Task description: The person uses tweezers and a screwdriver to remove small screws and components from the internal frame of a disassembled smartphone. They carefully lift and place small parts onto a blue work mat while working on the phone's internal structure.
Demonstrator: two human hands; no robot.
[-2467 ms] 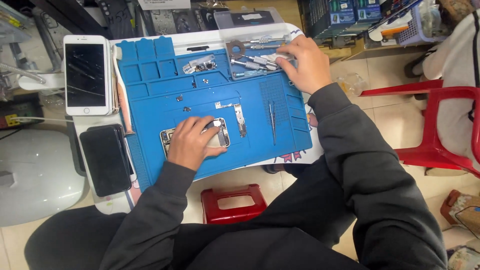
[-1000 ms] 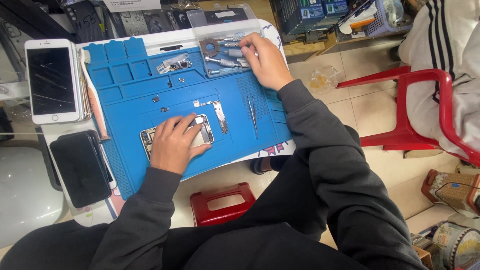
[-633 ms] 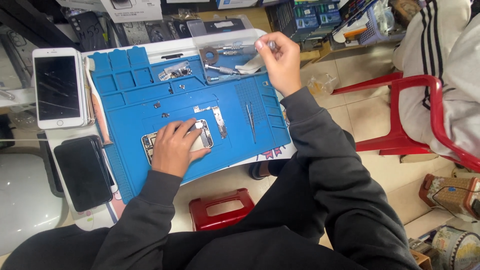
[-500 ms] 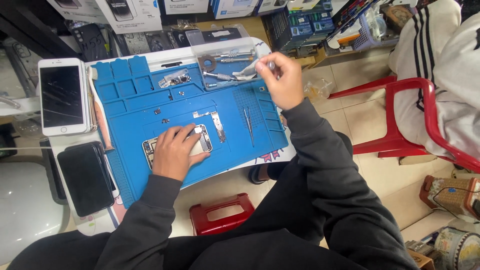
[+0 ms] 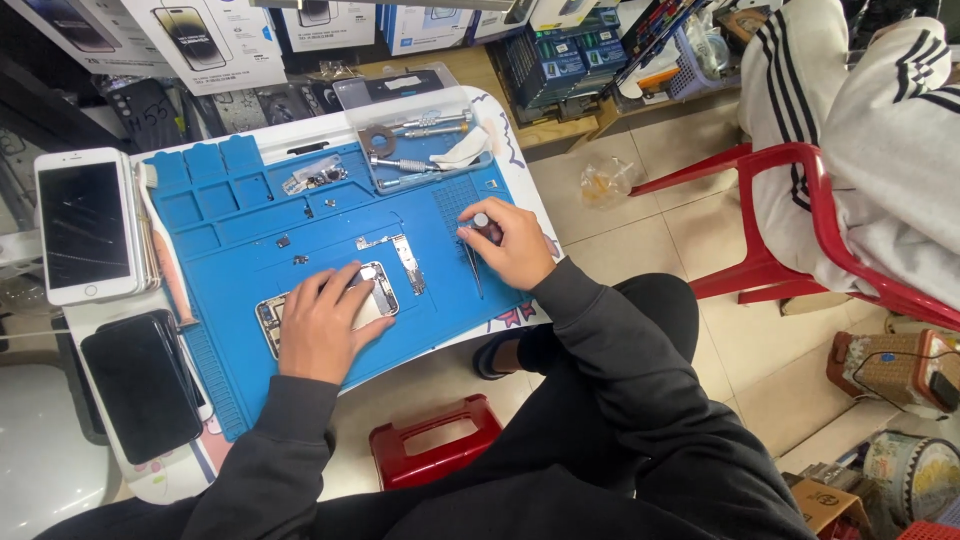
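Fingers of the left hand (image 5: 322,325) lie spread flat on an opened phone (image 5: 330,310) near the blue mat's (image 5: 240,215) front edge; the right hand (image 5: 515,240) pinches a screwdriver (image 5: 484,224) near its right edge.

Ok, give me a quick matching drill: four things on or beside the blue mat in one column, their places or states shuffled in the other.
1. opened phone
2. white phone
3. black phone
4. screwdriver

a. in the right hand
b. left of the blue mat, far end
c. under the left hand
d. left of the mat, near end

Pairs: 1-c, 2-b, 3-d, 4-a
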